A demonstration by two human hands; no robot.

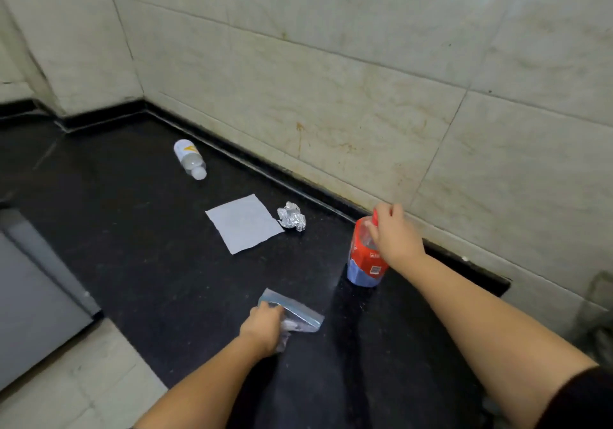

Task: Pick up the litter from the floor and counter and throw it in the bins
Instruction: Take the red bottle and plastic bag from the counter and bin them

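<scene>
Head view, black speckled stone counter (149,262) against a cream tiled wall (331,80). Right hand (394,236) is closed around the neck and shoulder of an upright clear plastic bottle with red label and red cap (365,259) — gripped high, probably so it lifts straight up. Left hand (262,327) is clamped on a crumpled clear plastic bag with a blue strip (295,312), pinched at its near end, lying flat on the counter. Both pieces taken together, likely to save a trip. Left untouched farther back: a flat white paper square (243,223), a crumpled silver foil ball (292,216) just beside it, and a small clear bottle with white cap (189,158) lying on its side near the wall. No bins are seen.
</scene>
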